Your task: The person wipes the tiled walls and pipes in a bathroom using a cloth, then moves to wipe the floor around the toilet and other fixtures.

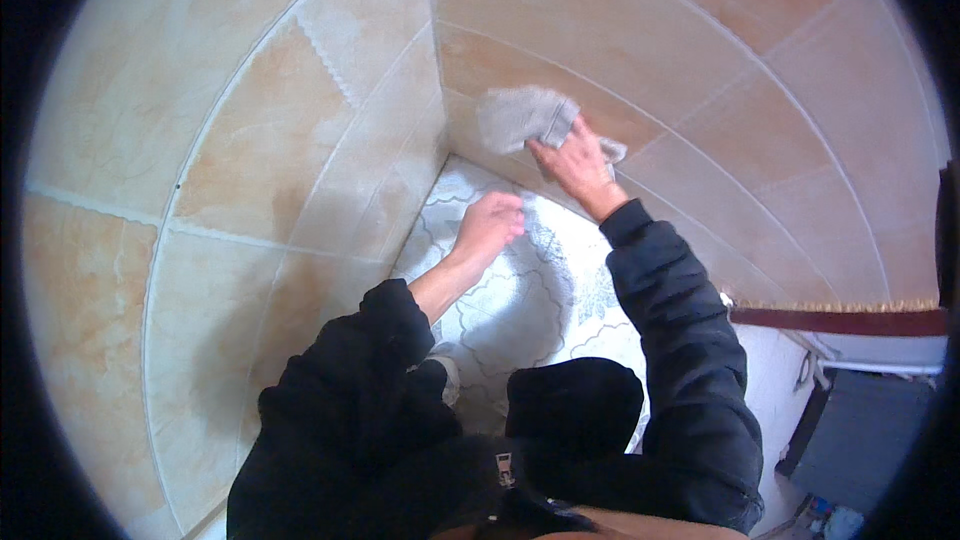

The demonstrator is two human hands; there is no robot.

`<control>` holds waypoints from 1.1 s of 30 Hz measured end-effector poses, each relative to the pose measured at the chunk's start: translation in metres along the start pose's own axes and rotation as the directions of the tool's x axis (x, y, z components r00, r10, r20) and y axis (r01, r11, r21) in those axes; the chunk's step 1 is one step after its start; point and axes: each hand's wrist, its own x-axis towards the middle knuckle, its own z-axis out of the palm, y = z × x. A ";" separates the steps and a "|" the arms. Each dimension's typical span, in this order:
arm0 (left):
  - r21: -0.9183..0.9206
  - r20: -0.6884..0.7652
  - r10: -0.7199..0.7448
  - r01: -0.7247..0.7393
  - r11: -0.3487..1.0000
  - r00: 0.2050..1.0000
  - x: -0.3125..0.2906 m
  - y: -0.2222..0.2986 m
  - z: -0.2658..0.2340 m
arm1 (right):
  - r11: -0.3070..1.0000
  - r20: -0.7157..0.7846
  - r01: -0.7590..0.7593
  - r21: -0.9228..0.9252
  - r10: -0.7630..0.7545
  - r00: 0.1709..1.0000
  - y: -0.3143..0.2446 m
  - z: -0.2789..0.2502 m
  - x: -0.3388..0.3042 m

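Observation:
A light grey cloth (525, 118) is bunched under my right hand (578, 162), against the lower part of the tiled wall (640, 60) on the right, near the corner. My fingers press on the cloth, and a loose end of it sticks out beside the wrist. My left hand (490, 225) hangs over the patterned floor, touching neither wall. Its fingers are curled in and slightly blurred, and nothing shows in them.
A second tiled wall (240, 160) rises close on my left and meets the right one in a corner. Below lies a white floor (500, 310) with wavy grey lines. My knee (575, 400) is bent over it. At the lower right are a dark red edge (840, 321) and a dark grey panel (860, 430).

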 end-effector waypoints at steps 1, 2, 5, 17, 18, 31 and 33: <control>-0.027 0.019 0.104 -0.103 0.994 0.994 -0.009 0.019 0.012 | 0.996 -0.042 -0.066 -0.060 0.063 0.997 0.008 -0.033 0.010; -0.084 0.029 0.174 -0.171 0.982 0.984 -0.019 0.041 0.024 | 0.986 -0.106 -0.128 -0.110 0.116 0.988 0.015 -0.063 0.018; -0.248 0.035 0.481 -0.459 0.853 0.876 -0.066 0.112 0.044 | 0.892 -0.354 -0.361 -0.271 0.256 0.899 0.037 -0.135 0.025; -0.187 -0.517 0.856 -0.976 -0.115 -0.002 -0.224 0.226 0.038 | 0.449 -0.824 -0.874 -0.188 0.411 0.389 0.077 -0.173 -0.056; -0.174 -0.550 0.835 -0.974 -0.146 -0.027 -0.229 0.226 0.039 | 0.386 -0.757 -0.896 -0.220 0.512 0.406 0.066 -0.153 -0.059; -0.032 -0.299 0.945 -0.991 0.133 0.136 -0.134 0.188 0.101 | 0.573 -0.178 -0.797 0.193 0.819 0.546 0.012 -0.056 -0.096; -0.072 -0.009 0.965 -0.962 0.262 0.264 -0.083 0.161 0.126 | 0.537 -0.333 -0.844 0.012 0.798 0.503 0.023 -0.067 -0.116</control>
